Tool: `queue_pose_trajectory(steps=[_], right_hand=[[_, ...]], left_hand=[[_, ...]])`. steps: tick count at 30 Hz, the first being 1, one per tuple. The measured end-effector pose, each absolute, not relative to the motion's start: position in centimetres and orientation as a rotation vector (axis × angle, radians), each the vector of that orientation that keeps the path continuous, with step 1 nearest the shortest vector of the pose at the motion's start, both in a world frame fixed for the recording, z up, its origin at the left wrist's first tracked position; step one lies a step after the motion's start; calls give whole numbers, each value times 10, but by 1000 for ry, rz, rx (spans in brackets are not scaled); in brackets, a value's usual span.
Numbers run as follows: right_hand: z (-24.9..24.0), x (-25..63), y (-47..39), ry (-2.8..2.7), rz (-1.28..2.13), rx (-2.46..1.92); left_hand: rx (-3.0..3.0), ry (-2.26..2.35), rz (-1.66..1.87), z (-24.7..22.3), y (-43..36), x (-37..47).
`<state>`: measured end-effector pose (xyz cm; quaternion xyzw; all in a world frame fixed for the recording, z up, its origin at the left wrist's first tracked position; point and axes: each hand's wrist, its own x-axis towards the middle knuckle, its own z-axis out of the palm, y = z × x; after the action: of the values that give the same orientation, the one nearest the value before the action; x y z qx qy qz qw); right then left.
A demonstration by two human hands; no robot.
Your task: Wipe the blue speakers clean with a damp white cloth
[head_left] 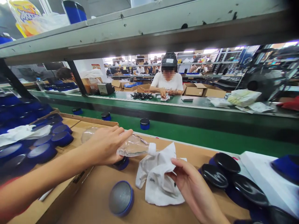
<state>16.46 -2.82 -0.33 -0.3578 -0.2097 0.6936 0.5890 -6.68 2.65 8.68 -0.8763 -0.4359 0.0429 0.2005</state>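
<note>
My left hand (pixel 108 143) is wrapped round a clear plastic bottle (pixel 135 145), tipped on its side. The bottle's white cap end meets a crumpled white cloth (pixel 161 180) with dark smudges. My right hand (pixel 190 183) pinches that cloth by its edge, thumb and fingers closed on it. Below the bottle, a round blue container with a dull dark top (pixel 121 198) lies on the brown cardboard. Another blue-and-black container (pixel 121 163) is partly hidden under my left hand.
Several glossy black-topped containers (pixel 249 188) sit at the right beside white foam (pixel 263 174). On the left, a cardboard tray (pixel 93 122) holds many blue containers. Behind runs a green conveyor belt (pixel 184 130) carrying several containers. A co-worker (pixel 167 81) sits across; a shelf (pixel 149 31) hangs overhead.
</note>
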Motion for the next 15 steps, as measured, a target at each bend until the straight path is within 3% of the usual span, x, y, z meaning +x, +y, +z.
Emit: queue_pose_trajectory(steps=[9, 15], right_hand=[[-8, 165, -29, -569, 1600, -834], [-9, 165, -29, -512, 1609, -877]], left_hand=[[-2474, -1182, 117, 90, 26, -67], [-2513, -1468, -255, 90, 42, -95]])
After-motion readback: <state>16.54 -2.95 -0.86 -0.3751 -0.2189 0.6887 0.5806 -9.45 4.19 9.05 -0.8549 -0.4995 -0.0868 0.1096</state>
